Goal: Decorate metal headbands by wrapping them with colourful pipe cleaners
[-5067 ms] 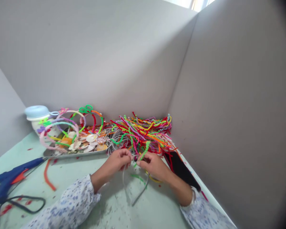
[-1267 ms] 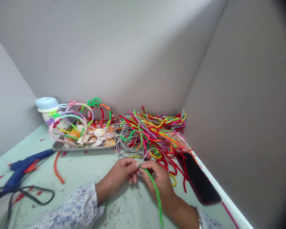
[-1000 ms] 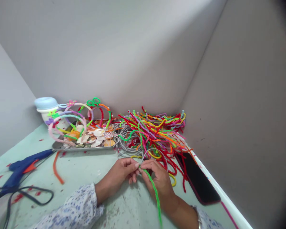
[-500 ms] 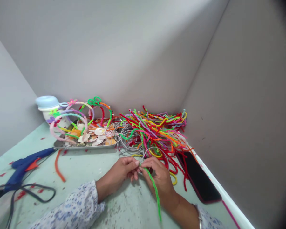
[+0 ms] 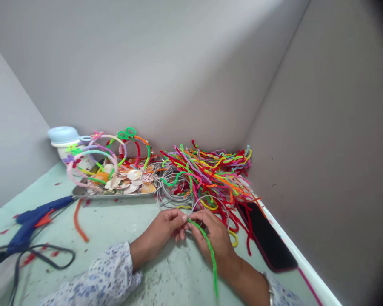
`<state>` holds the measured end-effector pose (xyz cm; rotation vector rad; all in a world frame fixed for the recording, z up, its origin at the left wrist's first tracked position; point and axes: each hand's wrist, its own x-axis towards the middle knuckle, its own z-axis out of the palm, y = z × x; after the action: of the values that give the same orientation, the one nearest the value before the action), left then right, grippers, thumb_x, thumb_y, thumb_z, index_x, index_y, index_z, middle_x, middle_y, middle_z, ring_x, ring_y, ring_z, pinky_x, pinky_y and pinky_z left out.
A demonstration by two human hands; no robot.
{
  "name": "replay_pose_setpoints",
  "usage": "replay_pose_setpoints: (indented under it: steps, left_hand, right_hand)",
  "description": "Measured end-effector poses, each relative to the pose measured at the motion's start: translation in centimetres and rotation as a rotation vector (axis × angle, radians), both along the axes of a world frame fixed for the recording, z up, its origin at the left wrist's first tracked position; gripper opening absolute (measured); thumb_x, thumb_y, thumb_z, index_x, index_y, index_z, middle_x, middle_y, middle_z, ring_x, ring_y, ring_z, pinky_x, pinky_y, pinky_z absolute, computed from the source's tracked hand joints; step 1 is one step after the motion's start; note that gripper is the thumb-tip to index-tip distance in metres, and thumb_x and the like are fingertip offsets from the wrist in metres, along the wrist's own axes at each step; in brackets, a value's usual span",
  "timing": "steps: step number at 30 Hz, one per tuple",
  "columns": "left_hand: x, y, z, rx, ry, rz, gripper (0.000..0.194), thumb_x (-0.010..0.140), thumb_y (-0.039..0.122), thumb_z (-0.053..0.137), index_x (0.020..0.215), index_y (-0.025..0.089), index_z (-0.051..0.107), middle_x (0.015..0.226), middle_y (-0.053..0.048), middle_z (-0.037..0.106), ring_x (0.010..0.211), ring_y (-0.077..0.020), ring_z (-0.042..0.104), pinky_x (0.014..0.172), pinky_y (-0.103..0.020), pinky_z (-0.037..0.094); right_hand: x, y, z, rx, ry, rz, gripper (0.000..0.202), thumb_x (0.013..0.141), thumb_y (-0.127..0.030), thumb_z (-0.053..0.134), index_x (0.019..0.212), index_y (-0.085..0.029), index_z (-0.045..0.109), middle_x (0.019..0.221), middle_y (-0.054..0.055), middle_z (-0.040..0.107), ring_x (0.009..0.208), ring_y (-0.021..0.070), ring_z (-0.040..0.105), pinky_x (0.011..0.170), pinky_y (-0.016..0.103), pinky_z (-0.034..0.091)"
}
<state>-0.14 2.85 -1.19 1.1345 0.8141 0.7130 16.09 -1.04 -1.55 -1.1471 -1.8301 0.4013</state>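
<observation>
Gray far wall (image 5: 147, 76) behind everything, pale green table (image 5: 108, 225) below it, and here's the spread: a big tangle of fuzzy stems (image 5: 207, 170) at the far right, a metal tray (image 5: 124, 196) of shells at the far left. Nearer on the left lies a blue glue gun (image 5: 43, 209); on the right, a black phone (image 5: 270, 238).

Center stage, the hands! Left hand (image 5: 161, 229): thumb and forefinger pressed together at the tip of a green stem (image 5: 210, 246), other fingers loosely curled. Right hand (image 5: 218, 240): thumb and forefinger closed on that stem just beside, its tail falling toward the near edge. A thin gray hoop (image 5: 207, 196) arcs up from the pinch; which fingers grip it, I can't tell.

Looks like the stem's end being fixed to the hoop. Winding it on would call for a firm left pinch, the right guiding the tail around.
</observation>
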Motion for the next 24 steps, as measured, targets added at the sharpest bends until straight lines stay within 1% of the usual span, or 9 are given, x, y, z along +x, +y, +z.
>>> replay_pose_setpoints:
  steps: [6,10,17,24]
  left_hand:
    - [0.3,-0.2,0.2,0.066,0.064,0.027,0.031,0.079,0.042,0.058,0.069,0.012,0.057,0.05,0.001,0.054,0.044,-0.0078,0.046,0.047,-0.02,0.035]
    - [0.5,-0.4,0.4,0.128,0.127,0.046,0.031,0.079,0.042,0.057,0.067,0.013,0.056,0.047,0.003,0.053,0.042,-0.0076,0.044,0.045,-0.02,0.031]
    - [0.3,-0.5,-0.1,0.154,0.149,0.078,0.03,0.081,0.041,0.054,0.068,0.014,0.055,0.047,0.004,0.052,0.041,-0.0078,0.042,0.044,-0.02,0.029]
    - [0.3,-0.3,-0.7,0.145,0.121,0.092,0.028,0.082,0.04,0.053,0.07,0.014,0.056,0.05,0.003,0.052,0.041,-0.0075,0.041,0.044,-0.02,0.029]
  right_hand:
    - [0.3,0.0,-0.2,0.021,-0.095,0.02,0.028,0.085,-0.013,0.049,0.11,-0.02,0.056,0.096,0.007,0.061,0.09,0.0182,0.057,0.08,0.031,0.048]
    - [0.3,0.0,-0.5,0.033,-0.157,0.005,0.035,0.084,-0.013,0.048,0.119,-0.02,0.052,0.099,0.008,0.06,0.09,0.0195,0.058,0.081,0.033,0.049]
    - [0.4,0.0,-0.4,0.066,-0.219,-0.021,0.028,0.088,-0.017,0.047,0.114,-0.019,0.054,0.097,0.008,0.061,0.089,0.0199,0.058,0.078,0.034,0.05]
    - [0.4,0.3,-0.6,0.13,-0.245,-0.021,0.025,0.088,-0.015,0.047,0.111,-0.019,0.057,0.095,0.007,0.062,0.087,0.0193,0.059,0.077,0.034,0.05]
